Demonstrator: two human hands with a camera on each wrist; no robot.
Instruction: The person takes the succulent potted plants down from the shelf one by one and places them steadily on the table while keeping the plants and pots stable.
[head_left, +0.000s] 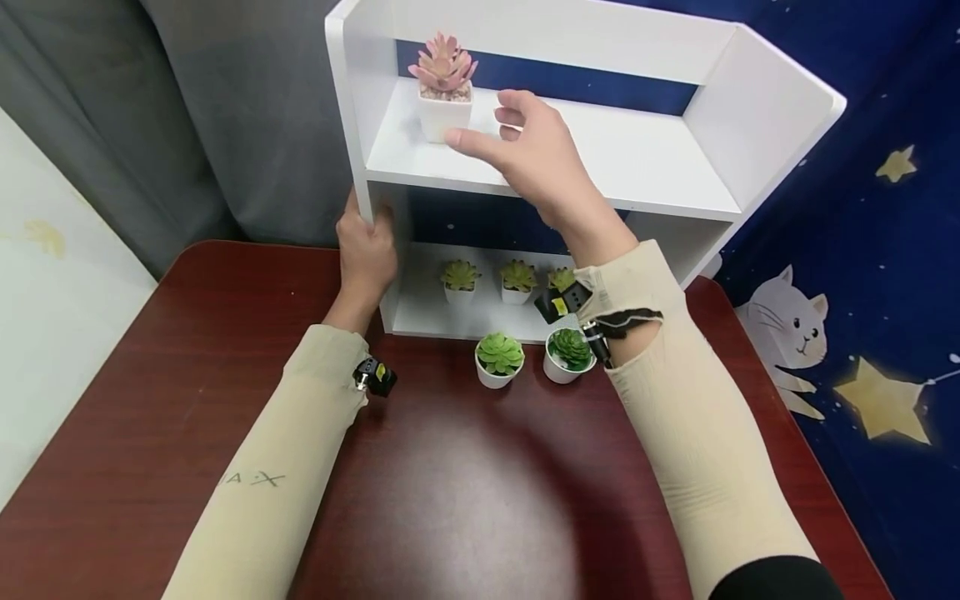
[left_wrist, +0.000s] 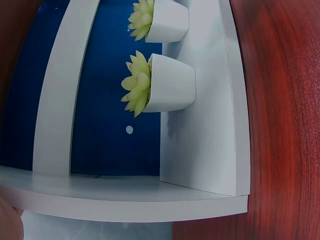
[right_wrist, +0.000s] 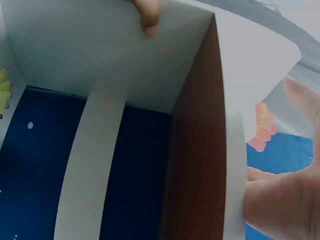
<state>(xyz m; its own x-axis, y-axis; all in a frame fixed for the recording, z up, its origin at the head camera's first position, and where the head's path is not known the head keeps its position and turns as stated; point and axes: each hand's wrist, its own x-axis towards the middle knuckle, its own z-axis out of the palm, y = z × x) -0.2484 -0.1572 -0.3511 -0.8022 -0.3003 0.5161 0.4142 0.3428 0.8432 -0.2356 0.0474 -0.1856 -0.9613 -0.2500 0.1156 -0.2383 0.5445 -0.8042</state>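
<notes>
A pink succulent in a white square pot (head_left: 444, 75) stands at the left end of the upper board of a white shelf unit (head_left: 637, 150). My right hand (head_left: 543, 158) is just right of that pot, fingers spread from the thumb. The thumb tip overlaps the pot's lower edge in the head view; whether it touches, I cannot tell. With my left hand (head_left: 365, 254) I grip the unit's left side panel below the upper board, the thumb on its inner face. In the right wrist view, the pink leaves (right_wrist: 263, 127) show partly behind the side panel.
Three yellow-green potted succulents (head_left: 517, 279) line the lower board, the right one partly hidden by my right wrist. In front, on the red-brown table (head_left: 420, 483), stand a light green potted plant (head_left: 499, 358) and a darker one (head_left: 568, 354). Grey curtain (head_left: 225, 125) hangs left.
</notes>
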